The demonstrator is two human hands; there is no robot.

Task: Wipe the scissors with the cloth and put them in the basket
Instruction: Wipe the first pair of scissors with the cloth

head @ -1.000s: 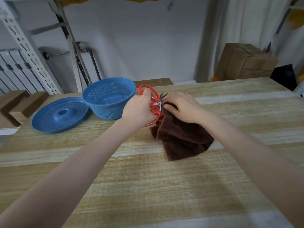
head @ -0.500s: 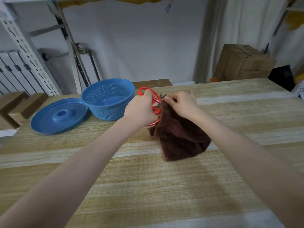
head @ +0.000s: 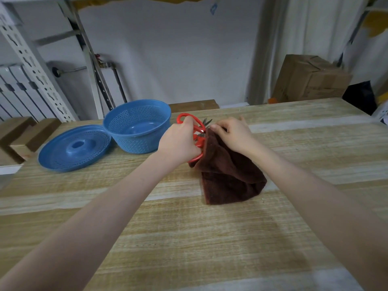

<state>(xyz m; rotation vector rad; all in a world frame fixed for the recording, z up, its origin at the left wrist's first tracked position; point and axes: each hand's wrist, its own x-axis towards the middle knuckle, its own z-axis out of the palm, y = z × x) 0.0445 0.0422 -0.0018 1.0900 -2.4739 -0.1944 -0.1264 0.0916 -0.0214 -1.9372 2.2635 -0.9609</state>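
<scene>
Person's left hand [head: 180, 143] gripping scissors [head: 199, 141] handles, blade tips apparently pointing away, right hand [head: 233, 135] pinching cloth [head: 228, 177]

Arms outstretched, my left hand [head: 178, 141] grips the scissors [head: 199, 141] while my right hand [head: 233, 133] pinches the cloth [head: 228, 175] beside those fingers

The basket [head: 137, 127] stands on the table [head: 189, 238], lid [head: 74, 148] touching its left, cloth [head: 228, 175] right.

One scissors [head: 199, 129], one cloth [head: 228, 175], one basket [head: 136, 142], one lid [head: 63, 157], one cardboard box [head: 308, 78].
</scene>
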